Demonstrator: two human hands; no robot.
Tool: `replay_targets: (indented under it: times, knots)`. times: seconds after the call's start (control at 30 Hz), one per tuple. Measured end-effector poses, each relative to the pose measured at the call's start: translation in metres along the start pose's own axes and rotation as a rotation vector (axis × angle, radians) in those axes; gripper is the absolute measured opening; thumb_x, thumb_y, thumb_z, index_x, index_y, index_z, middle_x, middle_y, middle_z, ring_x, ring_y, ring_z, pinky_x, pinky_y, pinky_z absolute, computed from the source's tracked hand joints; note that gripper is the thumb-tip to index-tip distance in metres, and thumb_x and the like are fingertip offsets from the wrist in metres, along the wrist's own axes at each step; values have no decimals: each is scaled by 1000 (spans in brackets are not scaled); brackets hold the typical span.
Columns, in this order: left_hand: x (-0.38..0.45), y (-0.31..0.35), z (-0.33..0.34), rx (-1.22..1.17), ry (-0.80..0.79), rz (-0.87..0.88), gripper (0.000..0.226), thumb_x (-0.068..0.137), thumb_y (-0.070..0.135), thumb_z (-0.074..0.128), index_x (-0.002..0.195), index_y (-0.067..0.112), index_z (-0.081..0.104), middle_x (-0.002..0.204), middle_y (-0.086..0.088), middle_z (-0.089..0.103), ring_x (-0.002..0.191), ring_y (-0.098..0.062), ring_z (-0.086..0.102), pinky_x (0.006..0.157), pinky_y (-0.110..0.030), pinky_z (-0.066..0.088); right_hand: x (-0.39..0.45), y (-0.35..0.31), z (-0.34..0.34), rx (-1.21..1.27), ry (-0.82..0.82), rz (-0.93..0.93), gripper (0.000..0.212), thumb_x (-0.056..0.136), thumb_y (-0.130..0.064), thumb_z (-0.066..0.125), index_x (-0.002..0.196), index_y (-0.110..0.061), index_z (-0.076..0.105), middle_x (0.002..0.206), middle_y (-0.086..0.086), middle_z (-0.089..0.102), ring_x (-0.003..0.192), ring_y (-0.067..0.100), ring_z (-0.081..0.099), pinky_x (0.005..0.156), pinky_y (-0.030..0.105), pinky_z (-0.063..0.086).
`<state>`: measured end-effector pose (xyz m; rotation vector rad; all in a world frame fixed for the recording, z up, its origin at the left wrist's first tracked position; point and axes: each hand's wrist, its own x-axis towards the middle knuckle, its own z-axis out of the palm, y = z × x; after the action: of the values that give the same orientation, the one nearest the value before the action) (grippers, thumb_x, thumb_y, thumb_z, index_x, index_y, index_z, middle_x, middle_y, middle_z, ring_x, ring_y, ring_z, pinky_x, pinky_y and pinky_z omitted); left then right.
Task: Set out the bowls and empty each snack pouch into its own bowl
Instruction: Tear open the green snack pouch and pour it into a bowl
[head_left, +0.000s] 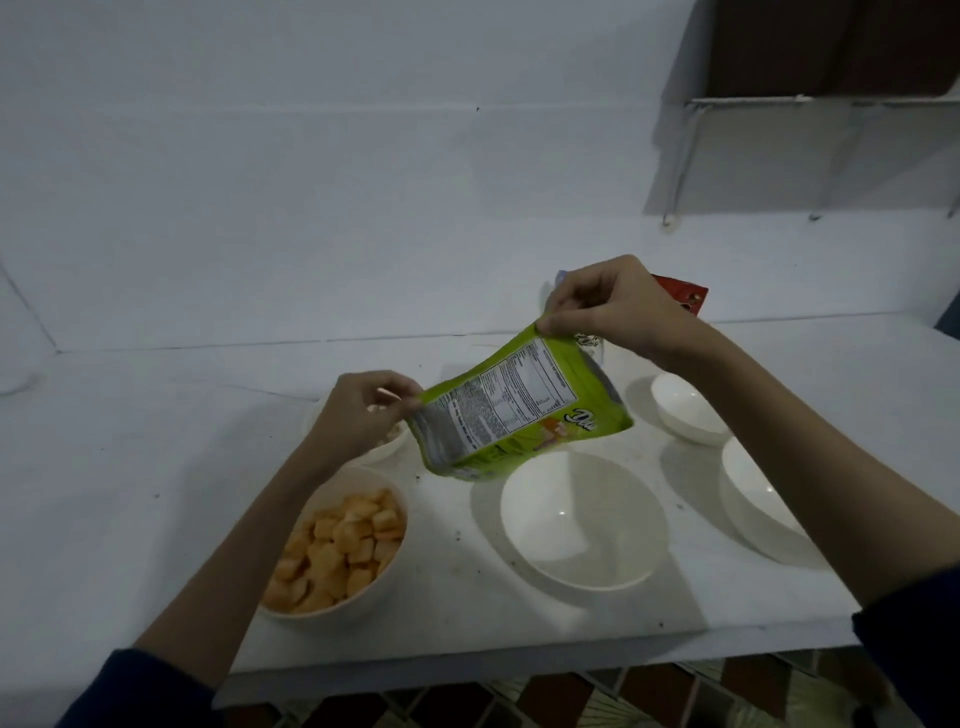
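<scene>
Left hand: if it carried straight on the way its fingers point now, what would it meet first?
The left hand points right, pinching the green pouch at its corner, so the pouch itself is first. Beyond it likely the small empty bowl, though depth is unclear.

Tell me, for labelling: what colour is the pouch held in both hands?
Lime green pouch with a white nutrition panel, seen in the head view.

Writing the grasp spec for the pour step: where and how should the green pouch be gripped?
Pinch the green pouch at its two flat top corners, from either side, as both hands do now: left hand on the lower corner, right hand on the upper. The seam there is thin and flat; the belly bulges.
</scene>
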<state>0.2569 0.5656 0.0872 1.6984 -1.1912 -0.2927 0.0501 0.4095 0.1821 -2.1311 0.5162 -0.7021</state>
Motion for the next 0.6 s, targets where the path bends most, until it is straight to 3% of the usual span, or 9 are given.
replay_targets:
  times: [0.13, 0.2, 0.23, 0.3, 0.37, 0.5, 0.6]
  knots:
    - [2, 18, -13, 187, 9, 135, 33, 79, 1, 66, 69, 32, 59, 64, 29, 64, 67, 14, 58, 63, 2, 38, -25, 15, -4, -47, 4, 82, 5, 73, -4, 73, 72, -6, 68, 68, 5, 66, 67, 14, 61, 64, 19, 50]
    - [4, 26, -18, 264, 0, 191, 34, 79, 5, 65, 69, 36, 57, 64, 25, 63, 71, 15, 56, 65, 2, 37, -37, 22, -2, -68, 28, 109, 5, 73, -5, 73, 72, -5, 68, 67, 2, 65, 66, 13, 60, 67, 22, 51]
    - [4, 31, -19, 295, -16, 223, 28, 79, 11, 64, 70, 36, 57, 67, 22, 62, 73, 13, 56, 69, -2, 38, -43, 25, 0, -82, 39, 120, 6, 73, -5, 73, 71, -7, 68, 67, 2, 65, 66, 12, 60, 67, 23, 50]
    - [3, 39, -19, 346, -69, 230, 6, 75, 24, 57, 74, 30, 59, 76, 16, 60, 74, 5, 55, 80, -26, 45, -50, 30, 4, -121, 62, 140, 12, 73, -6, 73, 66, -12, 67, 68, 2, 65, 66, 13, 59, 66, 24, 49]
    - [1, 42, -17, 407, -111, 182, 12, 72, 30, 50, 79, 27, 59, 81, 12, 59, 81, -6, 55, 91, -42, 43, -56, 35, 10, -176, 89, 162, 10, 74, -6, 73, 67, -10, 67, 69, 4, 65, 66, 13, 57, 64, 22, 48]
    - [-4, 43, -10, 467, -132, 149, 8, 83, 22, 52, 80, 27, 56, 88, 7, 59, 87, -11, 52, 100, -48, 35, -65, 46, 26, -262, 141, 190, 4, 76, -8, 70, 75, -5, 68, 75, 7, 65, 70, 15, 59, 60, 17, 46]
    - [-10, 44, -11, 400, -132, 164, 8, 76, 26, 50, 75, 30, 56, 79, 13, 58, 78, -3, 53, 95, -47, 41, -70, 50, 31, -275, 222, 187, 5, 77, -10, 70, 76, -6, 68, 77, 8, 66, 73, 16, 59, 66, 23, 47]
